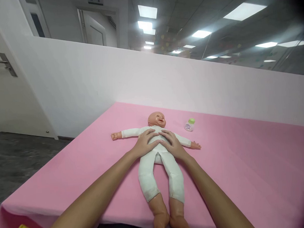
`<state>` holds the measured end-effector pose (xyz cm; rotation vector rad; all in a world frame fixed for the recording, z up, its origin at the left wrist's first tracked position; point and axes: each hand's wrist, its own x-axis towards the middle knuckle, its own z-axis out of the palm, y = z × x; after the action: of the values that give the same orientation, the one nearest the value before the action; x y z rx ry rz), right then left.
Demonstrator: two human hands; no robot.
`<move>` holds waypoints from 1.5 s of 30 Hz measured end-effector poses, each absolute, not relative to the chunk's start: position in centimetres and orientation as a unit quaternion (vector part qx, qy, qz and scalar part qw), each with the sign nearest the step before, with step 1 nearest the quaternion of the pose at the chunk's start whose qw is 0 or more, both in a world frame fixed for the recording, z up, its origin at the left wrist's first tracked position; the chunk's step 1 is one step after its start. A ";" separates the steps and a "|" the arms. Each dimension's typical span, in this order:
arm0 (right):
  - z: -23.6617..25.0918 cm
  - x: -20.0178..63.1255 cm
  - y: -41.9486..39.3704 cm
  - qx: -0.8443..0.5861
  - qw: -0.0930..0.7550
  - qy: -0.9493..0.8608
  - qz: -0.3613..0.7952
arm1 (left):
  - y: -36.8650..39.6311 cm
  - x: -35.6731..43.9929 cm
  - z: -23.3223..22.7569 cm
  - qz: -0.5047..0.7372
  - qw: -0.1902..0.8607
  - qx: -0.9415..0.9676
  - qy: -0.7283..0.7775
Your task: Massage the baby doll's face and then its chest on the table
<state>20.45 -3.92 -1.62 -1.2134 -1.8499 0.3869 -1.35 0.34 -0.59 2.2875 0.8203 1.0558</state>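
Lying face up, mid-mat: baby doll (159, 154), hard glossy plastic head and feet, soft white cloth suit, arms spread wide. Left hand (144, 144) and right hand (172, 144) flat on doll's belly, fingers open, palms down, gripping nothing. Underneath, smooth pink foam mat (246, 163). Far right of the head, apart: small clear bottle (189, 125), rounded green cap.

White partition wall (150, 80), grey floor (14, 158), white door (6, 101) at left, lit ceiling panels (243, 11) above.
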 end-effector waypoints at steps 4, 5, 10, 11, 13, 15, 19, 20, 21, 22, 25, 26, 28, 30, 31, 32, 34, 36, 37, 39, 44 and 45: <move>-1.5 20.3 -4.0 -0.488 0.433 -0.742 0.157 | 0.4 -1.3 -0.6 0.389 0.240 0.838 0.298; -1.5 20.3 -4.0 -0.487 0.433 -0.742 0.157 | 0.4 -1.4 -0.7 0.389 0.240 0.838 0.298; -1.5 20.3 -3.9 -0.486 0.437 -0.741 0.157 | 0.3 -1.4 -0.7 0.388 0.248 0.836 0.300; -1.5 20.3 -3.9 -0.486 0.437 -0.741 0.157 | 0.3 -1.4 -0.7 0.388 0.249 0.835 0.300; -1.5 20.3 -3.9 -0.484 0.437 -0.742 0.156 | 0.3 -1.4 -0.7 0.389 0.249 0.835 0.298; -1.5 20.3 -4.0 -0.482 0.439 -0.741 0.157 | 0.2 -1.5 -0.5 0.389 0.250 0.835 0.297; -1.3 20.2 -4.2 -0.485 0.442 -0.737 0.163 | 0.2 -1.4 -0.4 0.386 0.257 0.833 0.301; -1.3 20.2 -4.2 -0.485 0.442 -0.737 0.163 | 0.2 -1.4 -0.4 0.387 0.258 0.833 0.301; -1.2 20.2 -4.2 -0.485 0.441 -0.737 0.164 | 0.2 -1.4 -0.4 0.388 0.260 0.832 0.300; -1.2 20.2 -4.2 -0.485 0.440 -0.738 0.163 | 0.2 -1.4 -0.4 0.388 0.262 0.831 0.299; -1.3 20.3 -4.0 -0.485 0.436 -0.741 0.161 | 0.3 -1.5 -0.5 0.389 0.269 0.828 0.301; -1.3 20.3 -4.0 -0.485 0.436 -0.741 0.160 | 0.3 -1.5 -0.5 0.389 0.271 0.827 0.301; -1.4 20.3 -3.9 -0.485 0.436 -0.741 0.158 | 0.3 -1.5 -0.5 0.388 0.274 0.826 0.303; -1.4 20.3 -3.9 -0.485 0.437 -0.740 0.157 | 0.3 -1.5 -0.5 0.387 0.277 0.825 0.306; -1.5 20.3 -3.9 -0.486 0.438 -0.740 0.157 | 0.3 -1.4 -0.6 0.386 0.278 0.825 0.307; -1.5 20.3 -3.9 -0.485 0.439 -0.740 0.157 | 0.4 -1.4 -0.6 0.385 0.279 0.824 0.307; -1.7 20.4 -3.8 -0.485 0.441 -0.738 0.157 | 0.4 -1.4 -0.6 0.385 0.279 0.824 0.308; -1.8 20.5 -3.7 -0.484 0.442 -0.738 0.159 | 0.3 -1.4 -0.6 0.385 0.280 0.824 0.308; -1.8 20.6 -3.7 -0.483 0.442 -0.739 0.159 | 0.3 -1.4 -0.6 0.386 0.281 0.823 0.308; -1.9 20.6 -3.7 -0.481 0.441 -0.740 0.160 | 0.3 -1.4 -0.6 0.387 0.283 0.822 0.306; -1.9 20.7 -3.7 -0.478 0.444 -0.741 0.160 | 0.4 -1.5 -0.6 0.388 0.284 0.822 0.305; -1.8 20.6 -3.8 -0.479 0.443 -0.741 0.160 | 0.4 -1.5 -0.6 0.388 0.283 0.822 0.305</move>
<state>20.64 -3.77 -1.84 -1.1885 -1.8378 0.3981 -1.46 0.40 -0.64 2.2010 0.8172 1.0377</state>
